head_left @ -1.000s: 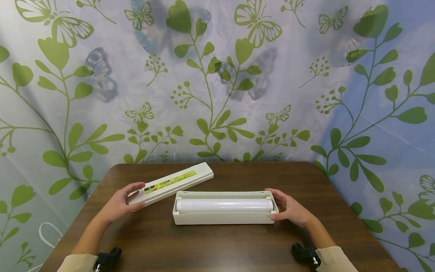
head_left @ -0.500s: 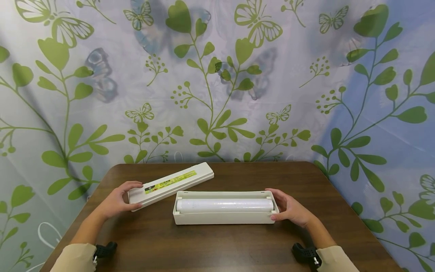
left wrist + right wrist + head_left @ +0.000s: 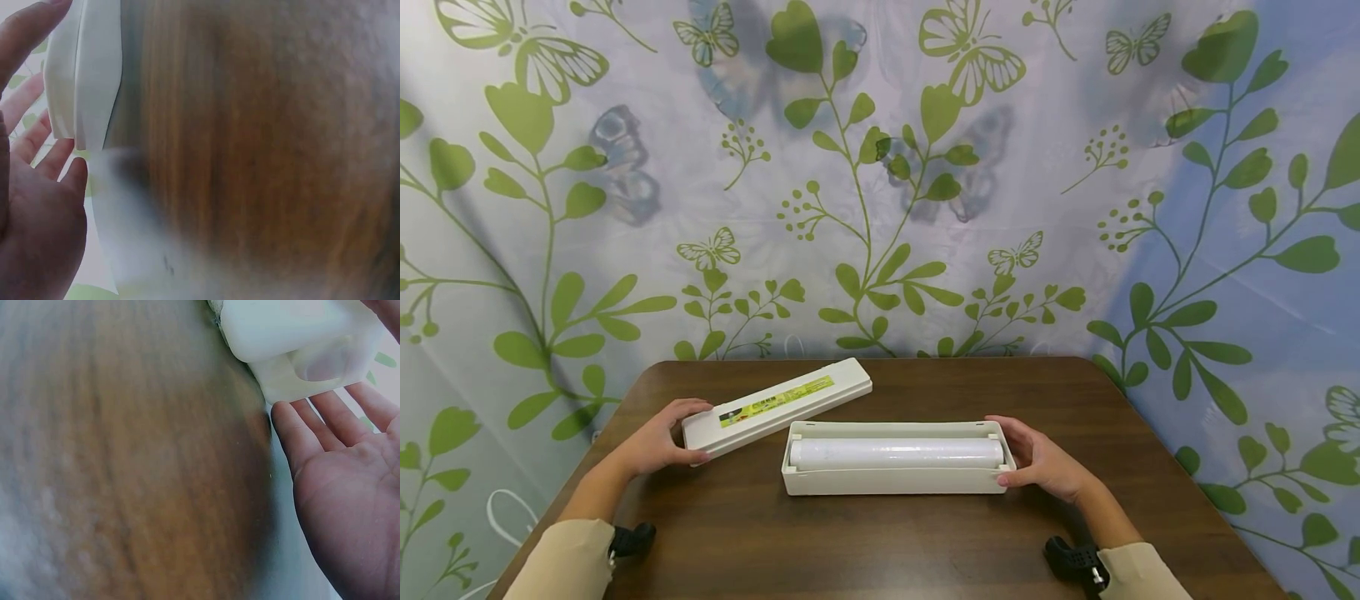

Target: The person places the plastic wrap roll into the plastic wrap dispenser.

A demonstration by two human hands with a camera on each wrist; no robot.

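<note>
A long cream dispenser box (image 3: 895, 482) lies open on the brown table (image 3: 880, 542), with a roll of clear film (image 3: 895, 453) lying in it. Its cream lid (image 3: 778, 406), with a yellow-green label, lies slantwise behind and to the left. My left hand (image 3: 698, 432) grips the lid's near end, fingers on top and thumb on the near side; in the left wrist view the lid (image 3: 87, 75) sits between thumb and fingers (image 3: 56, 156). My right hand (image 3: 996, 450) cups the box's right end, thumb on the front wall. The right wrist view shows the box (image 3: 294, 331) by my fingers (image 3: 300, 437).
A leaf-and-butterfly curtain (image 3: 880, 183) hangs close behind the table and wraps both sides. The table's rounded back corners lie at left and right. Black wrist mounts (image 3: 1071, 558) sit at my cuffs.
My left hand has slid left along the lid and now grips its end with thumb and fingers. The right hand, box and roll have not moved.
</note>
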